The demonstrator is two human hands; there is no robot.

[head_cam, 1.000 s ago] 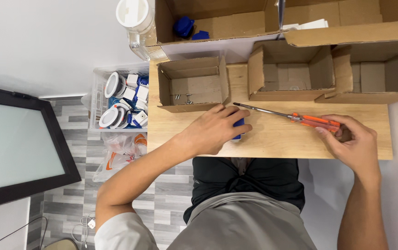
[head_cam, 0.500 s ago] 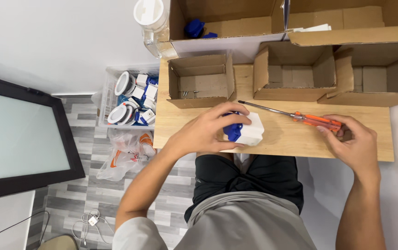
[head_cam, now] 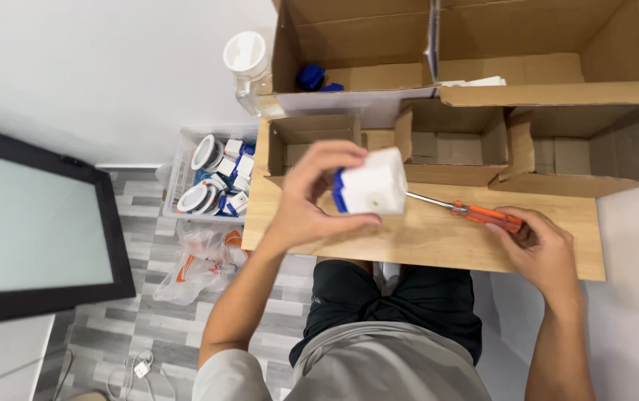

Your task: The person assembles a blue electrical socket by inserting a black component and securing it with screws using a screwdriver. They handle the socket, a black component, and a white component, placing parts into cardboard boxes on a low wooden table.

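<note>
My left hand [head_cam: 312,197] grips a small white block with a blue edge [head_cam: 373,183] and holds it lifted above the wooden table [head_cam: 438,241]. My right hand [head_cam: 538,249] rests on the table at the right, closed around the orange handle of a screwdriver [head_cam: 483,215]. The screwdriver lies flat, and its metal shaft points left towards the white block.
Three small open cardboard boxes [head_cam: 453,145] line the table's far edge, with larger open cartons [head_cam: 527,67] behind. A clear bin of white and blue parts [head_cam: 215,182] stands on the floor at left, above a plastic bag [head_cam: 200,260]. A dark screen [head_cam: 33,223] sits at far left.
My left hand has picked the white and blue block up off the table and raised it. My right hand has stayed on the screwdriver handle.
</note>
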